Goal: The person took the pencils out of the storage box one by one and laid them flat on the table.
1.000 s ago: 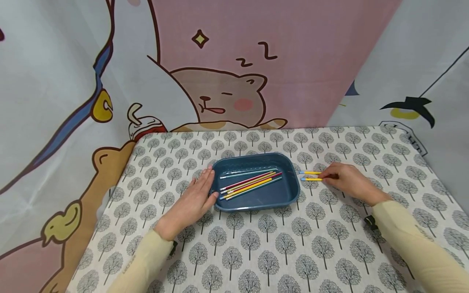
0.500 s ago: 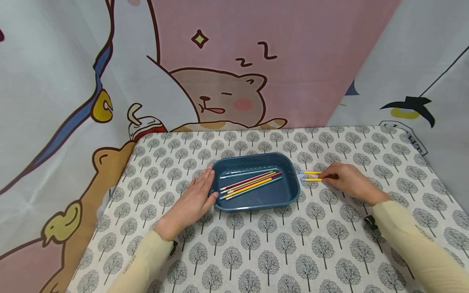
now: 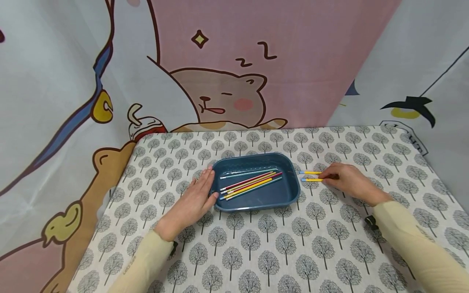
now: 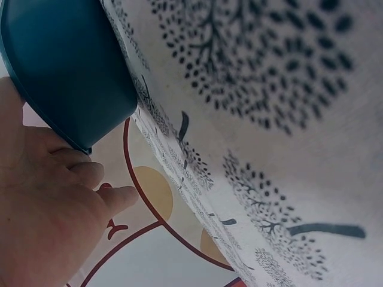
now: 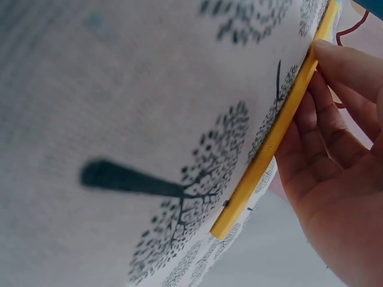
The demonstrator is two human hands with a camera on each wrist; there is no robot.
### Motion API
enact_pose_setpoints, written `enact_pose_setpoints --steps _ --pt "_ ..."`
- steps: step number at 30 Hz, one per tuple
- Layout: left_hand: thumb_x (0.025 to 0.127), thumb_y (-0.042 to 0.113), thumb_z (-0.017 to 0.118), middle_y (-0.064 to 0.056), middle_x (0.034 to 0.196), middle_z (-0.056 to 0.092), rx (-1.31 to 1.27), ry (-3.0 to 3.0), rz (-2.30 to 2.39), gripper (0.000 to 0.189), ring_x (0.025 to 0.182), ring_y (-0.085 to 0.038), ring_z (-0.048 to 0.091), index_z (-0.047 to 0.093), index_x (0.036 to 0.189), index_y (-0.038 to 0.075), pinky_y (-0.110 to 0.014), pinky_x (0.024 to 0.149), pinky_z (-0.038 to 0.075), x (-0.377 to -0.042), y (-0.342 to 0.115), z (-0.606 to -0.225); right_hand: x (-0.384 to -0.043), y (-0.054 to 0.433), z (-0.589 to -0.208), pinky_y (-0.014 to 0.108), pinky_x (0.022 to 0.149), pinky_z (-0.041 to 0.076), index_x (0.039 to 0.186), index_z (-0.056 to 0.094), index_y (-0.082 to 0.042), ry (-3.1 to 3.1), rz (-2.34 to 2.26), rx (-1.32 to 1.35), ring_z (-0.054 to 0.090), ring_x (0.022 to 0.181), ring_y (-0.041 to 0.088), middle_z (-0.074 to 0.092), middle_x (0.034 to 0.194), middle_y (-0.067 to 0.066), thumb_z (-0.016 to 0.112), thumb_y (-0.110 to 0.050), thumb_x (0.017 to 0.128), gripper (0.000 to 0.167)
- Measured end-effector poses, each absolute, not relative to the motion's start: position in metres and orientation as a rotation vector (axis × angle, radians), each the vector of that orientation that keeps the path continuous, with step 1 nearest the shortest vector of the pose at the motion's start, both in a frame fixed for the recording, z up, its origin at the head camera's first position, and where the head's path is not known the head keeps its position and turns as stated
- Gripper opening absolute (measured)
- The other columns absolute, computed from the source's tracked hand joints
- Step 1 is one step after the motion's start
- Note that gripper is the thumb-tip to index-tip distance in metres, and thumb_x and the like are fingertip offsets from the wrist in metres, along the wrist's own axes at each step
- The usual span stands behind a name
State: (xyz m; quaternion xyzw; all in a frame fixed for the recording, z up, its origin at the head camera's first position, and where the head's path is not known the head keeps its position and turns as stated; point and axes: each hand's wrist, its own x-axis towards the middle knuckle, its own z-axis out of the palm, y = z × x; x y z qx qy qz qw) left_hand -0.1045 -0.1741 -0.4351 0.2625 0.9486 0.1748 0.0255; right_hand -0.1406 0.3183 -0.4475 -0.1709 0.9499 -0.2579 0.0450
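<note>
A dark blue plastic tray point(image 3: 269, 198) holds several slim pencils point(image 3: 253, 186) in yellow, red and teal, most of them side by side. My left hand point(image 3: 192, 200) rests against the tray's left end with its fingers extended along the rim. From the left wrist view, those fingers touch the outside of the tray wall point(image 4: 72, 66). Right of the tray, two yellow pencils with light blue ends point(image 3: 310, 179) lie on the cloth. My right hand point(image 3: 346, 181) pinches at their far part; in the right wrist view the thumb presses on one yellow pencil point(image 5: 269, 140), fingers behind it.
A white cloth with grey trees point(image 3: 253, 260) covers the table. Printed fabric with a sleeping bear point(image 3: 227, 97) hangs behind the back edge, and more printed fabric point(image 3: 62, 101) hangs at the left and right.
</note>
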Motion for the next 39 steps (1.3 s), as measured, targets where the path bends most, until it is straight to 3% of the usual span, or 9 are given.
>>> enact_pose_setpoints --steps 8,13,17,21,30,35,39 --pt "0.112 0.042 0.038 -0.014 0.173 0.009 0.821 2.931 0.524 0.070 0.158 -0.025 0.008 0.014 0.165 0.003 -0.058 0.125 0.022 -0.104 -0.174 -0.434 -0.133 0.317 -0.443 0.029 0.072 0.057 0.111 0.079 -0.009 2.919 -0.821 -0.500 0.064 0.089 0.018 0.070 0.105 0.004 0.080 -0.008 0.090 0.022" --pt "0.112 0.040 0.040 -0.015 0.173 0.010 0.824 2.933 0.525 0.070 0.158 -0.025 0.008 0.014 0.165 0.003 -0.058 0.125 0.022 -0.105 -0.174 -0.434 -0.126 0.315 -0.433 0.048 0.082 0.060 0.114 0.078 -0.008 2.987 -0.830 -0.521 0.067 0.104 0.031 0.070 0.115 0.011 0.079 -0.010 0.091 0.023" --pt "0.112 0.039 0.041 -0.014 0.173 0.009 0.818 2.930 0.524 0.070 0.158 -0.024 0.007 0.014 0.165 0.003 -0.058 0.125 0.022 -0.104 -0.174 -0.434 -0.119 0.314 -0.421 0.065 0.092 0.052 0.118 0.075 -0.006 3.028 -0.831 -0.518 0.058 0.121 0.045 0.063 0.131 0.021 0.077 -0.014 0.094 0.025" --pt "0.112 0.040 0.040 -0.013 0.173 0.009 0.815 2.930 0.524 0.069 0.158 -0.023 0.007 0.014 0.165 0.003 -0.058 0.125 0.022 -0.104 -0.174 -0.433 -0.113 0.310 -0.409 0.072 0.097 0.045 0.126 0.071 -0.004 3.053 -0.835 -0.524 0.050 0.129 0.052 0.055 0.143 0.024 0.077 -0.017 0.095 0.034" --pt "0.112 0.039 0.040 -0.015 0.173 0.010 0.830 2.941 0.522 0.069 0.158 -0.027 0.010 0.016 0.165 0.002 -0.058 0.124 0.023 -0.104 -0.175 -0.434 -0.100 0.286 -0.383 0.074 0.105 0.038 0.143 0.060 -0.006 3.077 -0.948 -0.539 0.041 0.141 0.049 0.047 0.157 0.018 0.076 -0.027 0.096 0.054" --pt "0.112 0.041 0.038 -0.014 0.173 0.009 0.830 2.939 0.520 0.069 0.158 -0.024 0.008 0.016 0.165 0.001 -0.058 0.124 0.023 -0.104 -0.175 -0.434 -0.096 0.268 -0.375 0.069 0.118 0.028 0.155 0.048 -0.009 3.060 -1.005 -0.624 0.032 0.149 0.045 0.039 0.163 0.014 0.075 -0.028 0.097 0.067" --pt "0.112 0.042 0.038 -0.014 0.173 0.009 0.822 2.933 0.525 0.069 0.158 -0.023 0.007 0.016 0.165 0.002 -0.058 0.124 0.023 -0.105 -0.175 -0.434 -0.093 0.252 -0.372 0.066 0.120 0.027 0.159 0.043 -0.011 3.076 -0.957 -0.701 0.027 0.153 0.040 0.033 0.167 0.010 0.074 -0.031 0.098 0.071"
